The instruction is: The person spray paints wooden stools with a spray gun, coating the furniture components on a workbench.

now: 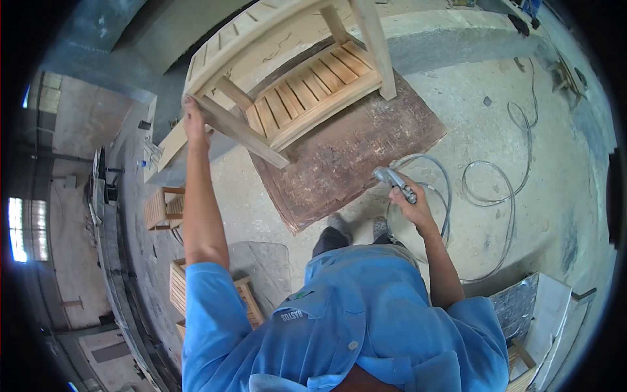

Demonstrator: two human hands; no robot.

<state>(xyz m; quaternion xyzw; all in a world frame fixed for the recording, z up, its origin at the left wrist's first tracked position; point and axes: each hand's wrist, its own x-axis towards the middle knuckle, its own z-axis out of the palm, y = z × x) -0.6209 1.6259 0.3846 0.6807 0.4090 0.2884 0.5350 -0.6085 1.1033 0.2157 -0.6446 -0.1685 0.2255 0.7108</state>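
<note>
The left hand (194,121) is clamped on the frame of a slatted wooden bench (287,78), tipped up on a brown mat (366,153), while the right hand (410,204) is closed around an air gun (394,181) held clear of the wood, so work on it seems barely begun. Counted: one bench, one gun, one coiled hose (496,189), and three smaller slatted pieces (163,208) on the floor at left.

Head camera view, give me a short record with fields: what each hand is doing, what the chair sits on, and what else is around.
left hand: left hand grips the frame of the wooden chair
right hand: right hand holds an air tool with a hose trailing on the floor
chair: tilted, resting on a brown board
floor: concrete floor
nearby: small wooden stool at left
</note>
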